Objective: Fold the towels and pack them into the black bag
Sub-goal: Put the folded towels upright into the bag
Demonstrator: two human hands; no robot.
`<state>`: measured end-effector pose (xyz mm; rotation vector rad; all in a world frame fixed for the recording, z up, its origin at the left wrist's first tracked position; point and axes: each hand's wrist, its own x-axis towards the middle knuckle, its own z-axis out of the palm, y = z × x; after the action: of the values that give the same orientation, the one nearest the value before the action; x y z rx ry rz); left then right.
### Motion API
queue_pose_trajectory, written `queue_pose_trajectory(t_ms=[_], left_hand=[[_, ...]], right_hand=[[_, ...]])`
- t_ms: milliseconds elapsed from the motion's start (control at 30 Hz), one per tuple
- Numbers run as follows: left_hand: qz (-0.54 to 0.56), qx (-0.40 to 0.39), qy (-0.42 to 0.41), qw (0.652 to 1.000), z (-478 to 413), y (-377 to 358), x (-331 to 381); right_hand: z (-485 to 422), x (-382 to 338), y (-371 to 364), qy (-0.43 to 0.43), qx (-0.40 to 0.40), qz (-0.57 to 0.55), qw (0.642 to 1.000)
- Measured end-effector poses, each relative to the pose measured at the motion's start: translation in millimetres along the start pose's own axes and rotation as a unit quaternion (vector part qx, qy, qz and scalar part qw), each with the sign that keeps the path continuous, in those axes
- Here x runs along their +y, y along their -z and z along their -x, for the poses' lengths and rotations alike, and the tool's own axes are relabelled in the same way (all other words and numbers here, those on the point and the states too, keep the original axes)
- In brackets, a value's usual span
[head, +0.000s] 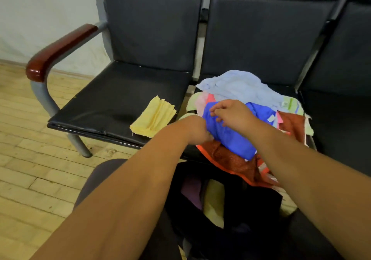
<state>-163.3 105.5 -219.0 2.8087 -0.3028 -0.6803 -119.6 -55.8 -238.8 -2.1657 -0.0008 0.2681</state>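
A pile of loose towels lies on the middle seat: a light blue towel [239,86] at the back, a bright blue towel [234,135] on top, a rust-red towel [232,159] hanging over the seat's front edge. My left hand [200,127] grips the bright blue towel's near left edge, its fingers hidden in the cloth. My right hand [230,112] hovers over the same towel with fingers curled, pinching at its top. A folded yellow towel [154,117] lies on the left seat. The open black bag [251,203] sits on the floor between my knees, with purple and pale yellow cloth inside.
The black padded seats [112,101] form a row against the wall. A wooden armrest [58,48] on a grey metal frame bounds the left end. Light wooden floor [30,169] spreads to the left. My dark trouser legs flank the bag.
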Motion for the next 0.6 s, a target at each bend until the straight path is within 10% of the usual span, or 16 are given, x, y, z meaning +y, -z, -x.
queue_pose_trajectory(t_ms=[433,600], left_hand=[[-0.039,0.029,-0.155,0.987,-42,-61,90],[-0.155,-0.015,-0.107,0.982,-55,-80,96]], right_hand=[[61,94,84,-0.147,0.084,0.064,0.984],[57,86,83,-0.171,0.004,0.179,0.969]])
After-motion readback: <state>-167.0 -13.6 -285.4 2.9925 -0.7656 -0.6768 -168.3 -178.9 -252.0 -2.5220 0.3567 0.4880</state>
